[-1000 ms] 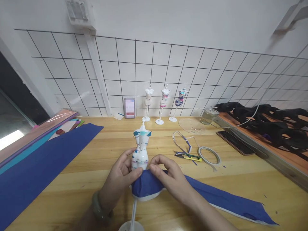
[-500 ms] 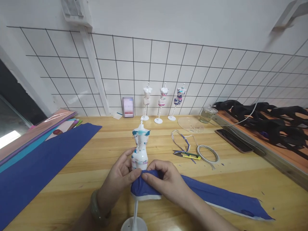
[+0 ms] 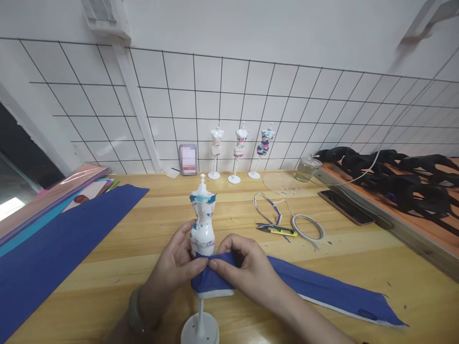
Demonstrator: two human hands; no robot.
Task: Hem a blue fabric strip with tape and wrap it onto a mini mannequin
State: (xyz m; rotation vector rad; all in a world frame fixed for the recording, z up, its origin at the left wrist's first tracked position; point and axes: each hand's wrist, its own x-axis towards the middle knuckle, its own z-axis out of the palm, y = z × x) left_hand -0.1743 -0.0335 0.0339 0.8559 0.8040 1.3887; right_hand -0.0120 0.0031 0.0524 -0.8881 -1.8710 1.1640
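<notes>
A small white dress form with teal and pink patches stands upright on its round base in front of me. Around its lower end lies a long blue strip with a white lower edge, trailing off to the right over the table. My left hand wraps the form's left side, its thumb pressing the strip against the front. Thumb and fingers of my right hand pinch the strip's upper edge just beside that thumb. Part of the strip is hidden behind my right hand.
Three small dress forms stand by the tiled wall, near a propped phone. On the right lie yellow-handled snips, a tape roll, a dark phone and a glass jar. Blue sheet covers the left.
The view has shifted slightly. The dress form has come a little left and its base shows more. Both hands keep their hold on the blue strip.
</notes>
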